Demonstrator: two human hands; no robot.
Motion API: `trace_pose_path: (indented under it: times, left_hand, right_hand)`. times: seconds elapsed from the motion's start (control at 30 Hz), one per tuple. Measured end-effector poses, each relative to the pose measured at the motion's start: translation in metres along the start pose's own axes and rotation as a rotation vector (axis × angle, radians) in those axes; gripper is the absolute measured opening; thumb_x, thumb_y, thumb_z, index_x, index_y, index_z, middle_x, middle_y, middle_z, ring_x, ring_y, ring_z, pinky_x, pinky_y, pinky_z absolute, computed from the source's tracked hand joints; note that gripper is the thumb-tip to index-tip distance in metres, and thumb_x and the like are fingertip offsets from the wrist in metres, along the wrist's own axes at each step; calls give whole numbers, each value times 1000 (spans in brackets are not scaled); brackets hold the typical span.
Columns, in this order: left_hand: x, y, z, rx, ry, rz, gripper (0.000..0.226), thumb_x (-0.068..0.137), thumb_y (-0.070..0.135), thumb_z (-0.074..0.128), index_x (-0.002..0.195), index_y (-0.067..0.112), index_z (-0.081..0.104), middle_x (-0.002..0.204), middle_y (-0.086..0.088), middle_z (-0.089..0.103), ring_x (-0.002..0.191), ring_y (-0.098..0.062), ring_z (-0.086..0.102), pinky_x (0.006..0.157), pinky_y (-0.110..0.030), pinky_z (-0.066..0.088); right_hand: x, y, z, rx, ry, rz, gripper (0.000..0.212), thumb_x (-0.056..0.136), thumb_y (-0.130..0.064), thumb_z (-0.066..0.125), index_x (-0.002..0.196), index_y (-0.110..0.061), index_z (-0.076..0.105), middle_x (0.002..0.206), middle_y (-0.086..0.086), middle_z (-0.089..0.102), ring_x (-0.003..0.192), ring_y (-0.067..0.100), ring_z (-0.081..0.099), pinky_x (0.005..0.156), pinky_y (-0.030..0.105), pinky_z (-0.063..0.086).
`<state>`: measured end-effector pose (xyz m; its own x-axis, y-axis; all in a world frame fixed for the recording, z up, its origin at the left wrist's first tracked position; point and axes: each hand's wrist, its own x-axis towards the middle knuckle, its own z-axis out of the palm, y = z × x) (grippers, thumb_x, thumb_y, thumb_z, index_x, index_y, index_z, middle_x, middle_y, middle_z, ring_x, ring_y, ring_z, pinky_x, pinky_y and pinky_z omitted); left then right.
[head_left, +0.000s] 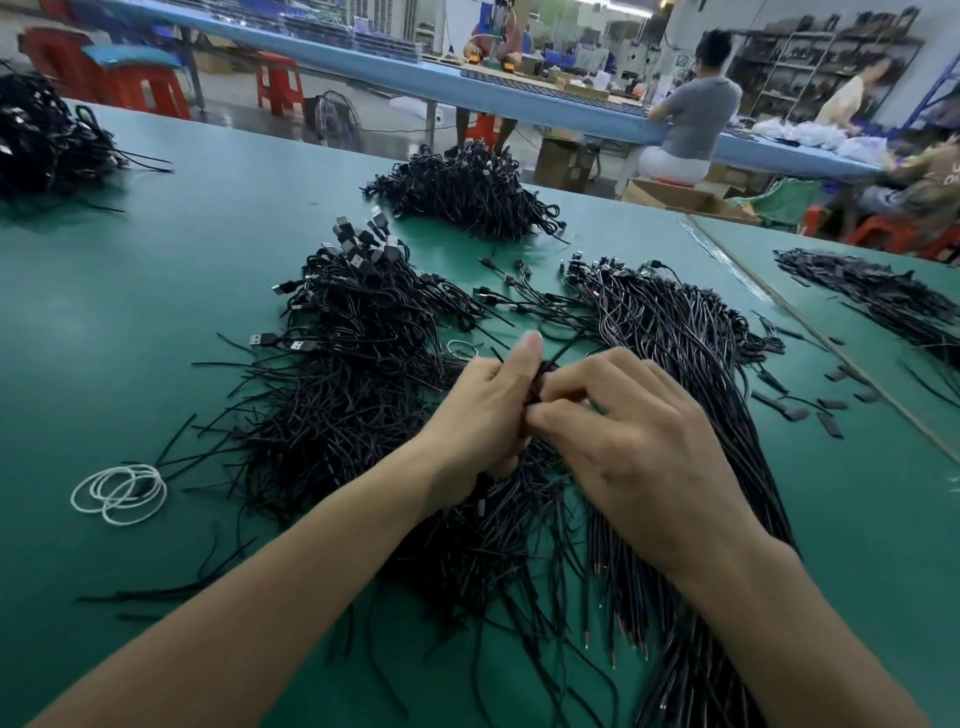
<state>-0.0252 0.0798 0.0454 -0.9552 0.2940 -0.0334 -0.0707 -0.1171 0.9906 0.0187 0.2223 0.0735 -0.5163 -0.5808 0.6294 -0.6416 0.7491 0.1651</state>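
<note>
**Black cable gripped in both hands over the heap**

Holds one thin black cable (543, 371) at mid-frame, just above the green bench (156, 322). Wraps the left grip (485, 410) round it, fingers curled and thumb standing straight up. Pinches the same cable with the right grip (623, 431), thumb and forefinger closed on it, hard against the left fingers (the contact spot itself sits behind the knuckles). Lets a strand trail up and to the right from between the two hands, and another hang below the left palm.

Directly under the forearms, a loose tangle of USB cables (343, 395), silver plugs (358, 241) sticking up at its far end. Just beside it on the right, a straighter bundle (691, 353) laid lengthwise, bare reddish wire tips towards the near edge. Farther back, a rounded far pile (467, 192); well apart at the far left, another dark heap (41, 135).

Near the left forearm, white rubber bands (119, 493) lying flat on the bench; a single band (461, 348) close ahead of the left thumb. To the right, scattered flat black sleeve pieces (826, 410).

Lettering on a shirt (935, 176) at the right edge too blurred to read; plugs too small to show any marking.
</note>
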Motion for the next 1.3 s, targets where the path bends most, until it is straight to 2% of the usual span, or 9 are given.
trace_pose_path:
  times: [0.17,0.37,0.47,0.53,0.63,0.7,0.83,1.03,1.3]
  left_hand:
    - [0,-4,-2,15,-259,-350,60,100,23,31,43,24,50,44,4,39,33,-4,22,36,-8,19]
    - [3,-3,-5,-82,-503,-489,84,86,84,23,49,20,61,49,9,27,34,-1,18,33,-8,17]
    - [0,1,-9,-169,-617,-464,63,74,87,48,66,25,47,58,8,22,38,1,18,33,-8,18]
    - [-3,1,-11,-67,-672,-379,46,72,61,75,78,25,48,57,11,26,40,3,21,33,-9,17]
    - [-8,2,-9,168,-671,-287,24,81,16,77,79,19,53,54,12,38,41,0,28,33,-12,20]
    - [-9,2,-7,230,-644,-290,24,90,3,68,76,17,53,54,11,40,42,-2,29,34,-13,21]
    - [-8,2,-7,300,-594,-289,29,91,6,63,70,19,48,57,6,34,44,-5,25,37,-18,15]
    - [-9,1,-4,325,-517,-285,36,93,5,62,64,27,61,55,12,45,43,-2,35,35,-14,26]
    - [-9,-1,-2,393,-455,-276,46,94,5,59,54,26,64,47,14,45,42,-2,38,36,-14,30]
  right_hand:
    - [6,9,-7,170,-172,-46,4,88,-13,67,87,-11,70,102,0,65,94,20,61,80,41,51]
    - [0,13,2,555,-97,348,7,81,-6,78,80,-13,75,101,-10,64,95,4,62,83,16,46]
    - [0,18,1,619,-137,452,8,80,-8,80,79,-15,75,98,-13,65,92,6,63,80,16,47]
    - [0,20,-3,668,-194,460,10,80,-7,79,78,-15,75,98,-12,68,89,10,65,80,26,51]
    - [1,18,-10,602,-292,384,10,81,-8,79,80,-18,75,91,-11,71,86,9,66,80,32,53]
    - [1,15,-14,528,-310,332,9,83,-10,77,83,-19,75,88,-11,70,84,9,66,77,36,55]
    - [1,7,-20,394,-312,245,12,86,-13,72,92,-22,66,85,-11,64,80,15,61,70,41,52]
    - [8,5,-22,235,-422,255,16,90,-31,66,106,-28,66,98,-12,60,101,12,51,88,34,48]
    - [8,-2,-21,183,-463,411,11,91,-36,66,101,-31,66,95,-10,60,90,15,60,83,37,52]
